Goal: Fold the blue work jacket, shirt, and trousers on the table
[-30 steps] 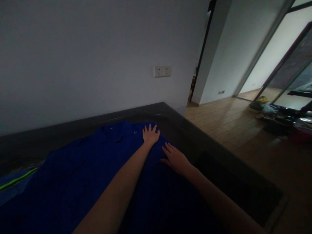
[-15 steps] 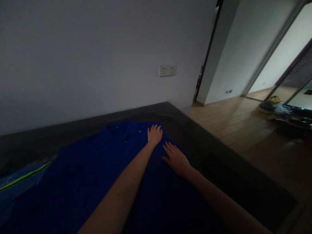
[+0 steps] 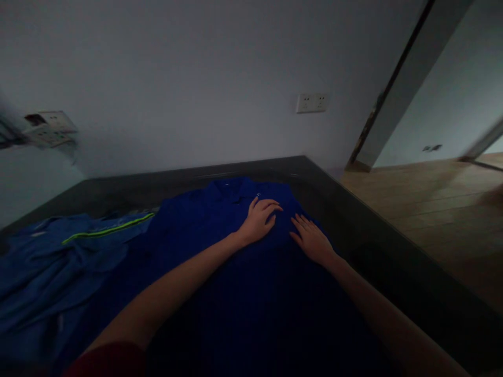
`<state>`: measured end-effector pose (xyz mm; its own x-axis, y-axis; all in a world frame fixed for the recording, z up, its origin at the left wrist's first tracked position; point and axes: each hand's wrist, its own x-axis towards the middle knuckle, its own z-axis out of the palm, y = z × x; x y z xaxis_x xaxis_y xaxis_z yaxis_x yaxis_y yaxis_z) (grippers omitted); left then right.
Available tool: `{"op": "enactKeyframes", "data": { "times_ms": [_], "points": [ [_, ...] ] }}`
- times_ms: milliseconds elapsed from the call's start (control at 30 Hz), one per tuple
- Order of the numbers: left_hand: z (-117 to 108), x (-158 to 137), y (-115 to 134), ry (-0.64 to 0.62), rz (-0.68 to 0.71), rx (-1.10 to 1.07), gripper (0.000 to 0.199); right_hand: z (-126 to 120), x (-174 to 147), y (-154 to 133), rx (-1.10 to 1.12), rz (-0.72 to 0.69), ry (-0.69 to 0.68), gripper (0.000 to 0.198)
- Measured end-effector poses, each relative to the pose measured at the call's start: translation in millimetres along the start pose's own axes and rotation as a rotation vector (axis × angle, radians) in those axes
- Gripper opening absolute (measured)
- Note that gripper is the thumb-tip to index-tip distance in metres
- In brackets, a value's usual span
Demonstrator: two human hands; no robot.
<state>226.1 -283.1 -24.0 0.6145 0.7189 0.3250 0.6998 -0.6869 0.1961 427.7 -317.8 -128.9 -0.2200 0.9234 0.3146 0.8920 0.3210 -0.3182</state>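
A dark blue collared shirt [image 3: 196, 230] lies spread out on a dark tabletop, its collar toward the wall and a small white logo on the chest. My left hand [image 3: 259, 219] is over the chest below the logo, fingers apart and slightly bent; whether it touches the cloth I cannot tell. Flat near the shirt's right edge rests my right hand [image 3: 312, 240], fingers stretched out, with what looks like a ring on one finger. Neither hand grips anything. The lower part of the shirt is lost in shadow.
Left of the shirt lies a crumpled lighter blue garment [image 3: 78, 262] with a yellow-green stripe. The dark table [image 3: 271, 166] meets a pale wall holding a double socket [image 3: 312, 103]. More sockets [image 3: 53, 128] are at far left. A wooden floor [image 3: 424, 193] stretches beyond the right edge.
My view has swung left, showing more of the striped garment. My left hand has come away from the shirt's shoulder toward the chest and turned, fingers now bent. My right hand stays near the edge.
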Motion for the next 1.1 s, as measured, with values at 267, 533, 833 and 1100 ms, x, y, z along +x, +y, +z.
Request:
{"op": "enactKeyframes", "data": {
  "times_ms": [267, 533, 833, 1100],
  "points": [
    [-139, -149, -135, 0.019, -0.464, 0.115, 0.025, 8, 2, 11, 0.01, -0.047, 0.026, 0.061],
    [-151, -207, -163, -0.116, -0.728, -0.149, 0.017, -13, 12, 2, 0.089, -0.043, 0.19, 0.053],
    [-147, -196, -151, -0.069, -0.758, -0.341, 0.031, -10, 95, -3, 0.004, 0.007, 0.07, 0.059],
    [-129, -200, -155, 0.121, -0.84, -0.44, 0.046, 27, 142, 0, -0.06, 0.144, -0.024, 0.058]
  ]
}}
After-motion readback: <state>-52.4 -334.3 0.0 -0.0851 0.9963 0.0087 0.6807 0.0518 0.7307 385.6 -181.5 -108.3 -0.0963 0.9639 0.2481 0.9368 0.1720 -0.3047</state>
